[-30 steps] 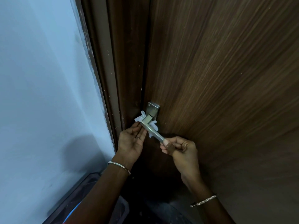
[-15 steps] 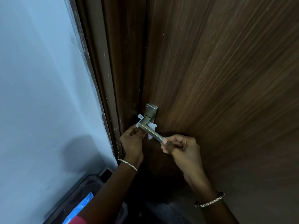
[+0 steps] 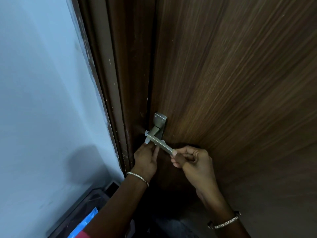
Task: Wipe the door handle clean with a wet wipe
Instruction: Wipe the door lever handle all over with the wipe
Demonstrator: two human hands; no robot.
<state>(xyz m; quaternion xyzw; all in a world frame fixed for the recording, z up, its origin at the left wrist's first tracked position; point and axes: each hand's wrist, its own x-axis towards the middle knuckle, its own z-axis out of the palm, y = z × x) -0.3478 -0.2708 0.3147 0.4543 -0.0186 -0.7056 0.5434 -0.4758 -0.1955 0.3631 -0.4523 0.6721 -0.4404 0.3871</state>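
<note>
A metal lever door handle [image 3: 158, 140] sticks out from a plate on the brown wooden door [image 3: 231, 83]. My left hand [image 3: 145, 158] pinches a white wet wipe [image 3: 147, 137] against the handle's corner near the plate; most of the wipe is hidden behind the lever and my fingers. At the lever's free end, my right hand [image 3: 193, 160] pinches the tip between thumb and curled fingers.
The dark door frame [image 3: 116, 100] runs along the left of the door, with a pale blue wall [image 3: 42, 100] beyond it. A dark bin with a blue item [image 3: 85, 220] sits at the lower left, below my left arm.
My left hand has slid the wipe up toward the handle's corner, so less of the wipe shows. My right hand keeps hold of the lever's end.
</note>
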